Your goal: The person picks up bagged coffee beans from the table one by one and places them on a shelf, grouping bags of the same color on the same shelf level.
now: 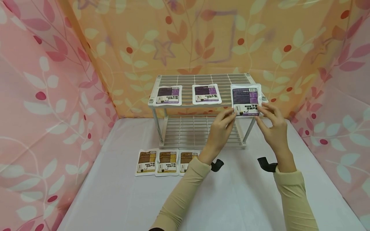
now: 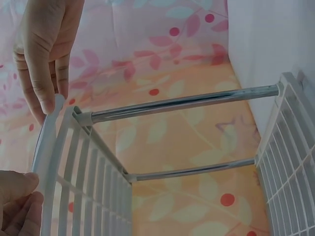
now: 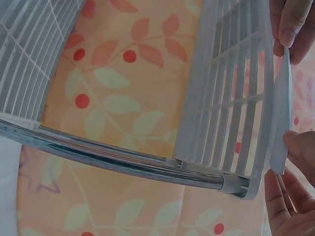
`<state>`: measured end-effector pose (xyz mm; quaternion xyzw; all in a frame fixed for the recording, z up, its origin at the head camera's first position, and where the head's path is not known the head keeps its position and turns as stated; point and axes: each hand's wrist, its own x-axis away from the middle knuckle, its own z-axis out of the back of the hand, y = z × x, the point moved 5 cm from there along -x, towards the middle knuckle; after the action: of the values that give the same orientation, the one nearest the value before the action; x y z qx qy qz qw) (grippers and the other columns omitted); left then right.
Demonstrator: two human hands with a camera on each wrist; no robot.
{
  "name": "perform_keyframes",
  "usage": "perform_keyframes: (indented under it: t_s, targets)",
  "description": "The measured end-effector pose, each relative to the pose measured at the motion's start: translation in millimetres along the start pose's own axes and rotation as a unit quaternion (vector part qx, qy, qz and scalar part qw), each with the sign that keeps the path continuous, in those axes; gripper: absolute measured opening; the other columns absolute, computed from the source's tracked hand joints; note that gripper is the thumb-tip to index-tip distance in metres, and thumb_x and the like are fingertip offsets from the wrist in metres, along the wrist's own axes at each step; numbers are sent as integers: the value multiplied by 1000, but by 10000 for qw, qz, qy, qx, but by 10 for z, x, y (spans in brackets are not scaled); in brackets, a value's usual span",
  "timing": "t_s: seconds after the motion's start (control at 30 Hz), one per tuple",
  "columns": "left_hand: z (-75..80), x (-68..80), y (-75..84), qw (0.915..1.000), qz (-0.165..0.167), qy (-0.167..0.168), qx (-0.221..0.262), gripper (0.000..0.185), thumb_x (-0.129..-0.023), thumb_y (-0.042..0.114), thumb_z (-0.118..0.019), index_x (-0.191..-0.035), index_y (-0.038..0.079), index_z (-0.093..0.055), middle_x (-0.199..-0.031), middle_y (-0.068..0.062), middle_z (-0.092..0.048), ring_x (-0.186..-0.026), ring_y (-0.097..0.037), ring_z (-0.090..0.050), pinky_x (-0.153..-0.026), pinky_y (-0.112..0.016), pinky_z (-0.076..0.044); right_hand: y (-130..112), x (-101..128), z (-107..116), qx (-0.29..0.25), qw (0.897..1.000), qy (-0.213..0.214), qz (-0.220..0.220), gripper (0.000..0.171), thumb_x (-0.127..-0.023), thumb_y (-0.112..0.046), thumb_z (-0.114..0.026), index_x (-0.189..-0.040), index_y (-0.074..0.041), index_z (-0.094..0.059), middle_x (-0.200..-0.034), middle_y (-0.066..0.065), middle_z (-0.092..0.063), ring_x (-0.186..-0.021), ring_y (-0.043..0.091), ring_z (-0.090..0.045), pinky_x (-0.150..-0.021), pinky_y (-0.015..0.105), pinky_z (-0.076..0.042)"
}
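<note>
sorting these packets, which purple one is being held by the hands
The rightmost purple packet on the rack's top shelf: left hand and right hand pinch its lower corners. The other two lie untouched.

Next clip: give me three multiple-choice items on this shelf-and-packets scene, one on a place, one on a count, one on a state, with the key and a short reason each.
1. Where is the purple packet that both hands hold?
A. at the right front corner of the rack's top shelf
B. on the lower shelf
C. on the table beside the brown packets

2. How many brown packets lie on the table in front of the rack?
A. one
B. three
C. five

3. How do the left hand and right hand meet the packet?
A. both lie flat on the table
B. each pinches a lower corner
C. only the right touches it

Key: 1 A, the packet sits at the top shelf's right front edge; 2 B, three lie in a row; 3 B, fingertips grip both lower corners.
</note>
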<state>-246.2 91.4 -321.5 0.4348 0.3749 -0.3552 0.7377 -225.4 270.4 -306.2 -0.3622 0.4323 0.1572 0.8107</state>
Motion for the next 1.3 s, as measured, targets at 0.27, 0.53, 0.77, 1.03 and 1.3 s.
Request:
perform_keyframes:
  t_s: [0.27,0.53,0.77,1.03,1.3]
  targets:
    - [18,-100,15,9991,13,-164,-394,22,-90,5,-58,-110,1,-67,-115,-11,-62,-102,-19,-61,-86,-7,-43,17,-91,-11,-199,9997,138,41,35,-71,17,-69,-104,6,-68,-109,21,-62,-105,38,-56,-96,8,-34]
    - [20,-187,19,9970,-49,-288,-721,22,-92,9,-56,-110,3,-67,-116,-10,-63,-108,-19,-59,-96,-12,-39,14,-166,10,-139,9999,62,56,29,-78,5,-70,-106,-1,-70,-109,14,-65,-106,28,-58,-95,11,-37]
    - [19,-277,32,9942,-54,-448,-974,22,-91,8,-58,-109,3,-68,-113,-9,-65,-105,-18,-60,-96,-12,-40,44,-234,6,-26,9998,49,198,26,-79,2,-69,-105,0,-70,-107,15,-66,-102,26,-59,-92,11,-39]
    - [8,-416,44,9813,-1,-839,-1732,20,-90,10,-60,-107,8,-70,-108,-2,-67,-101,-14,-59,-92,-12,-42,44,-345,-17,42,9997,134,187,23,-80,0,-69,-103,-1,-71,-104,15,-67,-96,32,-60,-89,10,-38]
    - [-33,-486,42,9681,-260,-953,-2301,18,-88,11,-62,-103,12,-72,-104,2,-68,-100,-12,-59,-90,-16,-44,75,-406,-61,222,9997,-70,-7,22,-84,-3,-66,-105,0,-70,-108,16,-65,-100,33,-59,-87,11,-37]
